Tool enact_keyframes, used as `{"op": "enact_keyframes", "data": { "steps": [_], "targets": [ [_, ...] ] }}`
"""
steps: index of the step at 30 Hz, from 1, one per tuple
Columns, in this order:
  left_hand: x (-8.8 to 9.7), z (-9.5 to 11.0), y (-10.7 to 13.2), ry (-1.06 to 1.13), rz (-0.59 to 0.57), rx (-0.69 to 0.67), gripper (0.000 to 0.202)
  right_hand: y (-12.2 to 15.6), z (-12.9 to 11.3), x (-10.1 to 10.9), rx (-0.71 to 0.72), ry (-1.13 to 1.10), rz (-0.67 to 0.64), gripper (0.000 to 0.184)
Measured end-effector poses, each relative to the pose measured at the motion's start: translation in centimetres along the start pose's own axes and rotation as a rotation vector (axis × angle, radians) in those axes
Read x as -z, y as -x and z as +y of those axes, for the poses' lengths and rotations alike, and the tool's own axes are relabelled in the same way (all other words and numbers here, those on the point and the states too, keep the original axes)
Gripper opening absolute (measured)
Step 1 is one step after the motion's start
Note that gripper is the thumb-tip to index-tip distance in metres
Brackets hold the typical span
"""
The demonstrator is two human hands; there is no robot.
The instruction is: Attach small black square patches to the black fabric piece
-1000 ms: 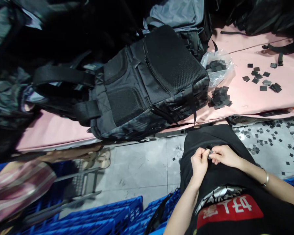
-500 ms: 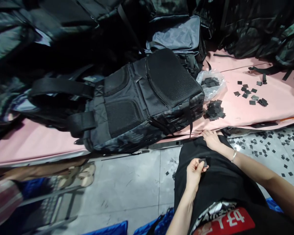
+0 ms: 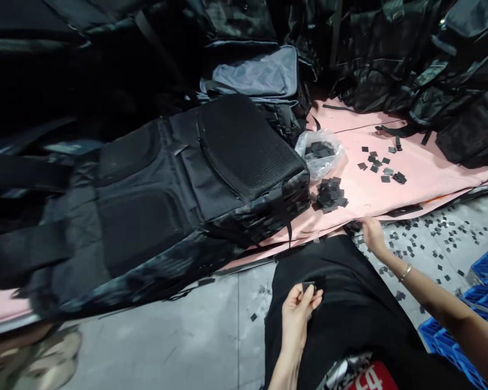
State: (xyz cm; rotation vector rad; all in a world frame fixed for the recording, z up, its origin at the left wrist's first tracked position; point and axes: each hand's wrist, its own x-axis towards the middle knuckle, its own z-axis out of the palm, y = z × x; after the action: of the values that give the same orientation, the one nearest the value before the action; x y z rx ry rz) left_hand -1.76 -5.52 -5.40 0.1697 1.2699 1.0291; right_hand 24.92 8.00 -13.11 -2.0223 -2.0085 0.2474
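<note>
My left hand [image 3: 299, 309] is closed over my lap, pinching a small black square patch [image 3: 308, 285] between thumb and fingers. At the table's front edge, my right hand [image 3: 373, 235] has its fingertips against the rim of the pink cloth [image 3: 374, 197]; its fingers look curled, and what they hold, if anything, is hidden. A black backpack [image 3: 179, 189] lies on the table to the left, its padded mesh back facing up. Beside its end are a pile of black squares [image 3: 330, 195] and a clear plastic bag [image 3: 319, 154] with more squares inside.
Loose squares [image 3: 376, 162] lie scattered on the pink cloth. Behind stand more dark bags, one open with a grey lining [image 3: 260, 73]. Many squares litter the grey floor [image 3: 415, 233]. Blue crates [image 3: 483, 298] stand at the right, and a person's shoes [image 3: 52, 357] show at lower left.
The view has swung right, so the backpack and table sit further left. My right hand has shifted right along the table edge, its fingers more curled. My left hand still pinches the square.
</note>
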Motion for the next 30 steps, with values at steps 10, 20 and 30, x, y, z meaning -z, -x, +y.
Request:
{"op": "enact_keyframes", "data": {
  "steps": [10, 20, 30],
  "targets": [
    [-0.8, 0.3, -0.1, -0.05, 0.023, -0.018, 0.029, -2.6, 9.5, 3.2, -0.183, 0.166, -0.332, 0.038],
    [-0.8, -0.7, -1.3, -0.094, 0.054, -0.032, 0.04, -9.2, 9.8, 2.6, -0.408, 0.317, -0.543, 0.029],
    [-1.3, 0.5, -1.1, -0.103, -0.03, 0.038, 0.03, -7.8, 9.3, 3.8, -0.351, 0.256, -0.493, 0.029]
  ]
}}
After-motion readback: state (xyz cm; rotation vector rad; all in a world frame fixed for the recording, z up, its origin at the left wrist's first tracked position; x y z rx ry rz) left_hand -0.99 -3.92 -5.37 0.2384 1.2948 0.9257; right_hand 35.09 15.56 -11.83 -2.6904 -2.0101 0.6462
